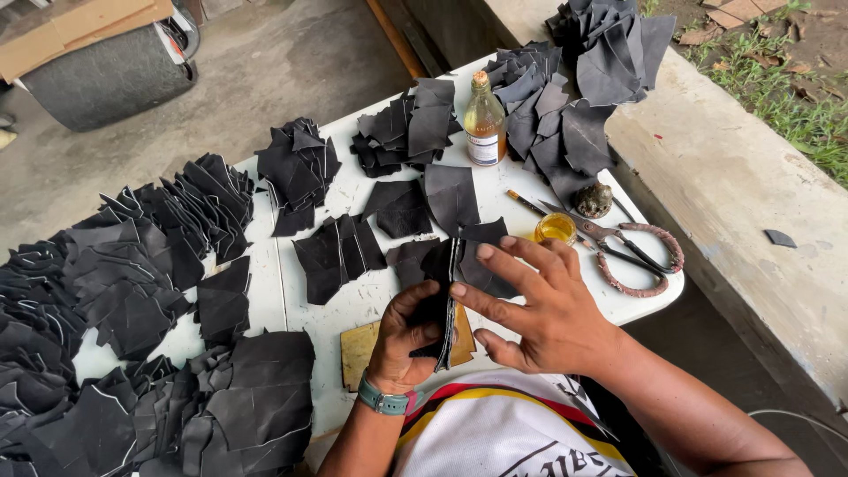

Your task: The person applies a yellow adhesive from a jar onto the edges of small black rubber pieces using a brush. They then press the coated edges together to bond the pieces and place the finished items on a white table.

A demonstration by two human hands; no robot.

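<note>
white rectangular table (375,291) strewn with cut black leather pieces (221,212) | right hand (539,305) fingers spread flat on stack | left hand (408,340) clamped around upright stack of black leather pieces (444,300) at table's near edge

My left hand (405,343) is curled, thumb and fingers pinched closed, wrist bent up from the forearm below. My right hand (539,305) lies flat against it, fingers spread and pointing left, forearm running off the lower right.

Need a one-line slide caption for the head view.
Left hand grips a stack of black leather pieces; right hand presses it, above a white table.
</note>
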